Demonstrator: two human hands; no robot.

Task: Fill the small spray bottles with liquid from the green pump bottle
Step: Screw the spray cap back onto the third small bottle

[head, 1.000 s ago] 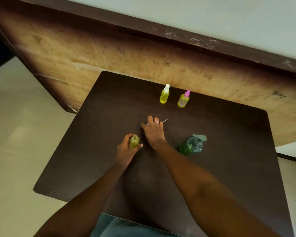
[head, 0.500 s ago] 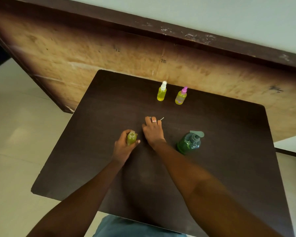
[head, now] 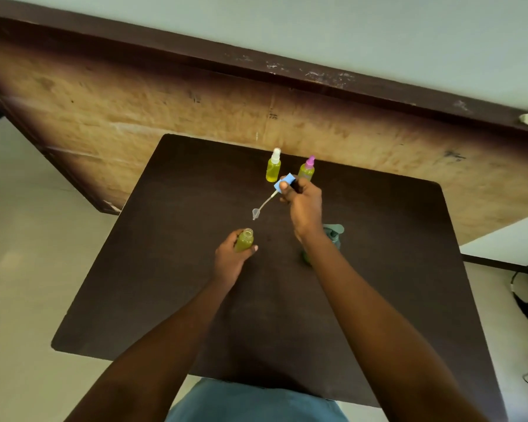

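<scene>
The right hand (head: 302, 202) has lifted the blue spray cap (head: 284, 181), dip tube dangling, off the tabletop (head: 393, 269); the left hand (head: 230, 257) grips the filled, uncapped bottle (head: 245, 240). Capping looks next. Green pump bottle (head: 333, 236) sits behind the right wrist.

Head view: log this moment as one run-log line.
left hand: grips open bottle upright on table | right hand: holds blue spray cap, tube dangling | capped bottles: two, far side | pump bottle: behind right wrist
</scene>
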